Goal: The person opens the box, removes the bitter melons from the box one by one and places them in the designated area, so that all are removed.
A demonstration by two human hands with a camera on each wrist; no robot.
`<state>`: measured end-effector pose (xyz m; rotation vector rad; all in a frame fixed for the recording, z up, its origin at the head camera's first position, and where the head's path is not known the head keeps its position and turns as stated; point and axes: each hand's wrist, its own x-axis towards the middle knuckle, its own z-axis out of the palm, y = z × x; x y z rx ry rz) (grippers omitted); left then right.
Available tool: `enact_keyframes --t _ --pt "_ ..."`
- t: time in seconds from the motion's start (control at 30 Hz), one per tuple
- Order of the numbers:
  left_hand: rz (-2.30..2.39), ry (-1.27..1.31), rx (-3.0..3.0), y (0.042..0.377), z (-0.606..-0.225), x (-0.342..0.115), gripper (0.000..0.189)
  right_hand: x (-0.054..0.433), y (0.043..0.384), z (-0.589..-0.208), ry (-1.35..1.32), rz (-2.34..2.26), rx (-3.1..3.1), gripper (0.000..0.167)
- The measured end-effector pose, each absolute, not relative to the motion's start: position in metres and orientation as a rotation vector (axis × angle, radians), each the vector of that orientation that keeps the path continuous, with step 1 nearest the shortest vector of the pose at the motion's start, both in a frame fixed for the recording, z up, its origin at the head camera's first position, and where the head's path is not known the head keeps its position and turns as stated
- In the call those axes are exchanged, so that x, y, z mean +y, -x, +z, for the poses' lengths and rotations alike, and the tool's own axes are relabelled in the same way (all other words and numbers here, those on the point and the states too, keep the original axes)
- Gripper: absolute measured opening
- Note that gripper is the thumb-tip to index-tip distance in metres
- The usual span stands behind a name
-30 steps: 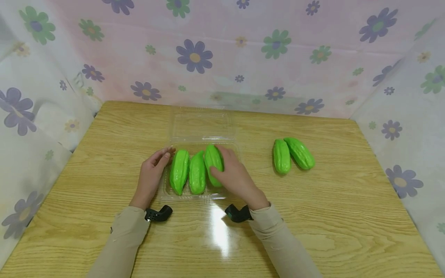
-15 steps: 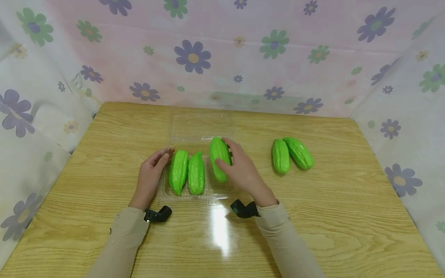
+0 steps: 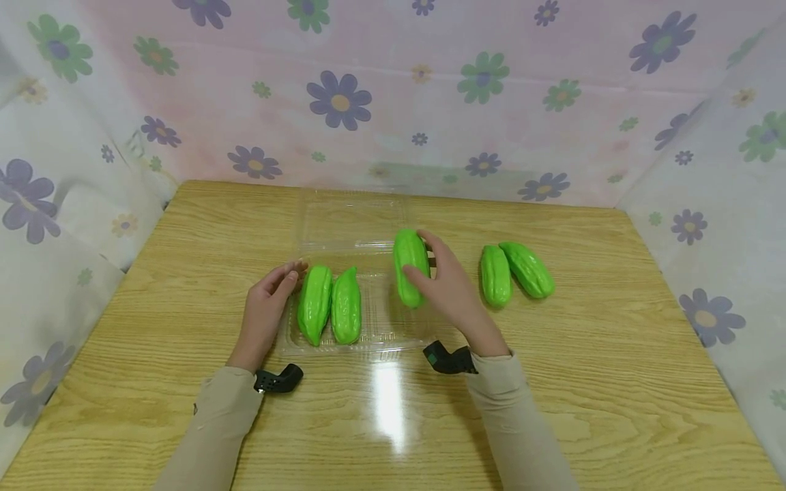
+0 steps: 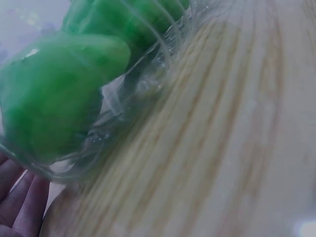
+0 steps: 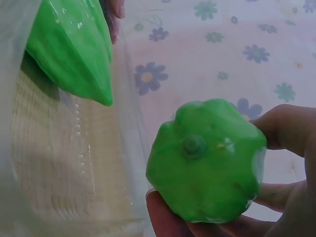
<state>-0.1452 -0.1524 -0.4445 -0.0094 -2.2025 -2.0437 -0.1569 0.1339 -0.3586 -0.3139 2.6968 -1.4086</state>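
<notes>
My right hand (image 3: pixel 451 283) grips a glossy green bitter melon (image 3: pixel 410 267), thumb on one side and fingers on the other. It is held above the right part of a clear plastic clamshell box (image 3: pixel 389 320); the right wrist view shows the stem end of this held bitter melon (image 5: pixel 205 160). Inside the box's left half lie two more, a left bitter melon (image 3: pixel 315 305) and a right bitter melon (image 3: pixel 346 307), side by side. My left hand (image 3: pixel 264 307) rests against the box's left side, and its fingers (image 4: pixel 32 205) lie loosely extended beside the clear wall.
Two other bitter melons, one upright in view (image 3: pixel 496 276) and one slanted (image 3: pixel 527 271), lie on the wooden table (image 3: pixel 614 354) to the right. The box's clear lid (image 3: pixel 353 218) is folded back. A flowered cloth (image 3: pixel 393 102) surrounds the table.
My right hand has lifted the third bitter melon out of its place in the box and carried it right and away from me. My left hand has stayed at the box's left side.
</notes>
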Motion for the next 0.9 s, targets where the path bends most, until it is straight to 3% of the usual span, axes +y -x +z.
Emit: enact_keyframes --t 0.9 --pt "-2.044 0.008 -2.208 0.145 -0.445 -0.153 0.044 0.19 0.178 -0.367 0.063 -1.299 2.711 0.068"
